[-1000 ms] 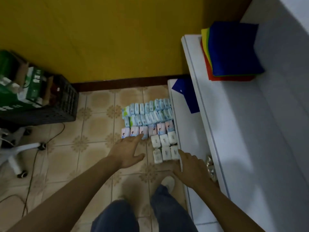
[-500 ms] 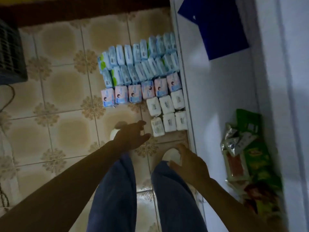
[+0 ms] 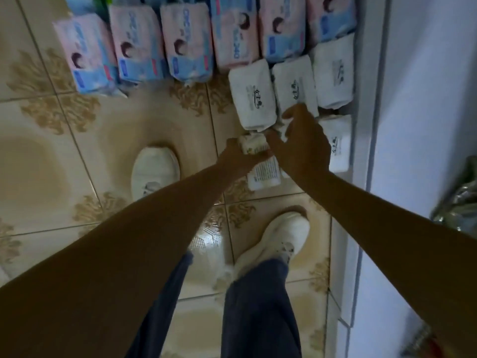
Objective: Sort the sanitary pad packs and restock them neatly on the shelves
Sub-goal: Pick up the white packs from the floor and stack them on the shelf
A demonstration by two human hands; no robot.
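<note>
Sanitary pad packs lie in rows on the tiled floor. A row of pink-and-blue packs runs along the top. Below it lie three white packs, and another white pack lies against the shelf unit. My left hand grips a white pack that is tipped up, its printed back showing. My right hand curls over the neighbouring white pack, thumb and fingers pinching it; most of that pack is hidden under the hand.
The white shelf unit rises along the right edge. Crinkled snack bags sit on its low shelf. My white shoes stand on the patterned floor tiles just in front of the packs.
I have bent down close to the floor. Both hands have moved forward from near my knees to the lower row of white packs and taken hold of them.
</note>
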